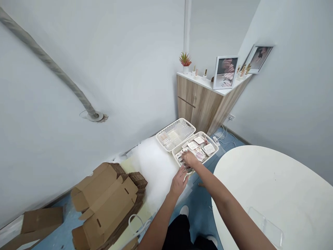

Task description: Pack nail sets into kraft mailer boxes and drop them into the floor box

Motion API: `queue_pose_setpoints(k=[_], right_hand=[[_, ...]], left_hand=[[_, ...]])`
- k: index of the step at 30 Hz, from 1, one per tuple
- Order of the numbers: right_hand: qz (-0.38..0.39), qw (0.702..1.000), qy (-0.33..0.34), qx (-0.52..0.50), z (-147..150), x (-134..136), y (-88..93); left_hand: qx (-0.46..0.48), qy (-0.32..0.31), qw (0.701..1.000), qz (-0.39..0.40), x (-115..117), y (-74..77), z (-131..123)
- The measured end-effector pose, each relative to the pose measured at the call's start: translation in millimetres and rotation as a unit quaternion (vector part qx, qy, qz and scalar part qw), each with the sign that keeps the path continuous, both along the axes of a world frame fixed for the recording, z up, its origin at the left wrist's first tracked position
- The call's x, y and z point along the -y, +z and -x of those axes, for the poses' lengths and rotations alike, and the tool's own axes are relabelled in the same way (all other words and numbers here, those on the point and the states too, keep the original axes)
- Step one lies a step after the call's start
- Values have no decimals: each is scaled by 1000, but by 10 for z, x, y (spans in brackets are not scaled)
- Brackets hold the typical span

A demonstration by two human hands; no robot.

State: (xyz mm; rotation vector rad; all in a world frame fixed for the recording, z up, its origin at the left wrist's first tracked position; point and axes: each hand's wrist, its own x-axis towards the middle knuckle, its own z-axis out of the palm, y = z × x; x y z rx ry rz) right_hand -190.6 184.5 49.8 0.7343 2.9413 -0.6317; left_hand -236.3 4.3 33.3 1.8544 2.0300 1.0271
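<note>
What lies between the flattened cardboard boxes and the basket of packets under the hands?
Between the flattened cardboard boxes and the white basket, the head view shows a soft white fluffy mass on a pale yellow mat.

No legible text — printed cards [209,149] w/ tiny print, in plastic basket [210,139], too small to read

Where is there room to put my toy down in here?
The most room is on the round white table, beyond the clear plastic piece. Another patch is the white fluffy sheet, between the flattened cardboard boxes and the white basket of cards. That basket is crowded, with the left hand and right hand at it.
</note>
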Motion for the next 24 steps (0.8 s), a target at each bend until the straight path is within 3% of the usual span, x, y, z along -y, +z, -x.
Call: queue_pose_setpoints(k=[3, 6, 9, 11, 14, 17, 20, 24], right_hand=[[35, 991, -107, -72, -122, -25, 108], [128, 942, -220, -218, -375, -61, 219], [229, 878, -253, -336, -773, -77, 323], [276, 854, -255, -360, -1106, -51, 393], [312, 841, -263, -355, -1659, 62, 500], [316, 834, -302, -337, -2217, 241, 577], [314, 814, -352, -339, -2762, 440, 578], [295, 760, -462, -350, -3529, 741, 438]], left_hand=[[17, 3, 1000, -11, -24, 31, 13], [53, 35, 998, -25, -111, 144, -6], [125, 78, 988, -45, -282, 319, -113], [203, 86, 974, -48, -431, 430, -251], [339, 55, 939, -8, -659, 535, -568], [437, -27, 896, 74, -823, 547, -997], [480, -84, 861, 147, -875, 472, -1485], [502, -87, 831, 223, -778, 249, -2100]])
